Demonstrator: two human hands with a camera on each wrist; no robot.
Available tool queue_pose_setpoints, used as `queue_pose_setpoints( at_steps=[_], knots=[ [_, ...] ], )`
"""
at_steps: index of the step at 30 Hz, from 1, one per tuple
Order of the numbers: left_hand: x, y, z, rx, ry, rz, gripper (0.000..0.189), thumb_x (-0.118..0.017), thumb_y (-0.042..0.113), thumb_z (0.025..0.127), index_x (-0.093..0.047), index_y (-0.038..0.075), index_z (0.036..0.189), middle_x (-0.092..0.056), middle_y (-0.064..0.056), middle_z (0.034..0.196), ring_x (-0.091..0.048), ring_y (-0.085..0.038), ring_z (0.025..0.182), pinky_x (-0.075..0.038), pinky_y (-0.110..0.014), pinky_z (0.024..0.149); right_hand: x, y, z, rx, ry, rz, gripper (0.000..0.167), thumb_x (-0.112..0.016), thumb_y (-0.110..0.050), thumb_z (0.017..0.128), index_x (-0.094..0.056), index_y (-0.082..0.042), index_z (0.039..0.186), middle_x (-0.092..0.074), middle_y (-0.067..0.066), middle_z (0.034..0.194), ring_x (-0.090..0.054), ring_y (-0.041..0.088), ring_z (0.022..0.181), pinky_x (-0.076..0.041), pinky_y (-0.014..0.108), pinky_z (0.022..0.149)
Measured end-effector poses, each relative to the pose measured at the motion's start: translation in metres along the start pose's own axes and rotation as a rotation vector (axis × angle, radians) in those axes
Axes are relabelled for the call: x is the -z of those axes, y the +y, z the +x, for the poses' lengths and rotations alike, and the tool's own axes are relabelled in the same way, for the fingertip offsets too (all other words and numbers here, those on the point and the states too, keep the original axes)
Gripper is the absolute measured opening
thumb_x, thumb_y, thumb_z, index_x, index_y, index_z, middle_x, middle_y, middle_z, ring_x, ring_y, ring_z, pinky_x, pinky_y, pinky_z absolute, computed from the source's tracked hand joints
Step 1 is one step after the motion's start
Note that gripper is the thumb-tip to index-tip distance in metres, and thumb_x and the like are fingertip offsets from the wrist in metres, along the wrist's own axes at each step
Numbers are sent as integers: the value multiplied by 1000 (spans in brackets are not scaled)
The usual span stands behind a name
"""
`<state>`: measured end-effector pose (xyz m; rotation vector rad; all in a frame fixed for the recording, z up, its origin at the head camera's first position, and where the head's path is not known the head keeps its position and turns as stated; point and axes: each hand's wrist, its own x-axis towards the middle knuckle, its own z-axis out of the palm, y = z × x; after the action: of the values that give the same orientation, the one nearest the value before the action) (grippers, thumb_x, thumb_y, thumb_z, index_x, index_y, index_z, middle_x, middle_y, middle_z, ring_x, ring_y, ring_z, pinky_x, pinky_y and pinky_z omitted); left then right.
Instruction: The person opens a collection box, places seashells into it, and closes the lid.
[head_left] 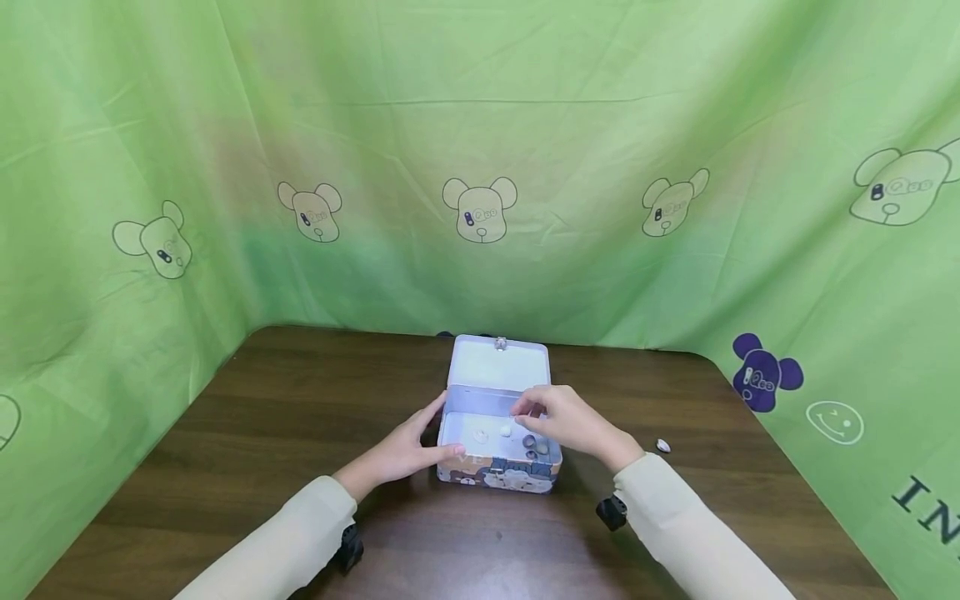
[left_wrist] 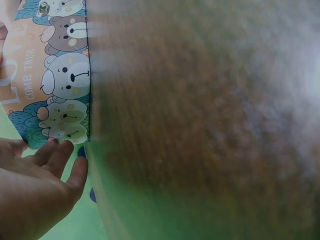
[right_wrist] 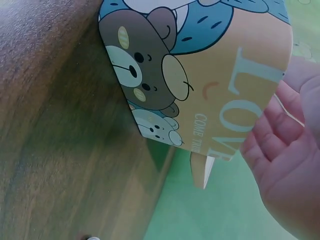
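Note:
A tin box (head_left: 498,475) printed with cartoon bears stands on the table with its white-lined lid (head_left: 500,364) tipped back. Several small pale and dark pieces, like shells or stones, lie inside, among them a white piece (head_left: 506,431) and a dark piece (head_left: 529,441). My left hand (head_left: 401,450) rests against the box's left side, its thumb on the front left rim and its fingers extended along the side. Over the right part of the box is my right hand (head_left: 566,419), fingers bent and thumb near the fingertips; whether they pinch something is too small to tell.
A small shell-like piece (head_left: 663,446) lies on the brown wooden table (head_left: 300,400), right of the box. Behind and beside the table hangs a green curtain (head_left: 480,283) printed with bear heads.

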<state>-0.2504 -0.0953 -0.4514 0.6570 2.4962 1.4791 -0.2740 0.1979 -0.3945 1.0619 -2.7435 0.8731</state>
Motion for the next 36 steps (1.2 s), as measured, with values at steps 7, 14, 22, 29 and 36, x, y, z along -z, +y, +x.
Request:
queue_pose_setpoints(
  at_steps=[7,14,22,29,36],
  knots=[
    [0,3,0,-11,3,32,98,-75,45,89,-15,18,163,-19,-14,164,-20,-34,148,-23,-61,113,7,6,-4,-5,69,-5,7,-71,-12,94,-74,-8,97,-70,-1,92,-63,9,83,-55,40,78],
    [0,5,0,-12,-11,23,99,-75,44,90,-12,19,163,-19,-13,164,-21,-33,148,-23,-60,113,18,17,-18,-39,111,-25,6,-73,-7,90,-74,-8,97,-69,-6,92,-62,9,82,-53,31,75],
    [1,5,0,-26,-24,13,98,-74,42,91,-11,20,163,-17,-11,165,-18,-32,148,-22,-60,114,32,35,-36,-93,133,-77,7,-73,-8,91,-74,-11,96,-66,-11,86,-61,7,80,-52,32,74],
    [2,5,0,-17,-22,36,99,-74,44,91,-11,20,163,-18,-12,165,-20,-33,148,-23,-61,113,44,53,-53,-138,124,-127,7,-74,-7,89,-74,-11,95,-68,-9,86,-61,8,79,-52,33,71],
    [1,5,-1,-6,-16,44,99,-74,46,90,-12,20,163,-19,-13,164,-21,-34,148,-25,-60,112,43,73,-68,-195,60,-144,8,-73,-9,89,-74,-7,97,-69,-7,87,-63,10,80,-52,34,73]
  ],
)
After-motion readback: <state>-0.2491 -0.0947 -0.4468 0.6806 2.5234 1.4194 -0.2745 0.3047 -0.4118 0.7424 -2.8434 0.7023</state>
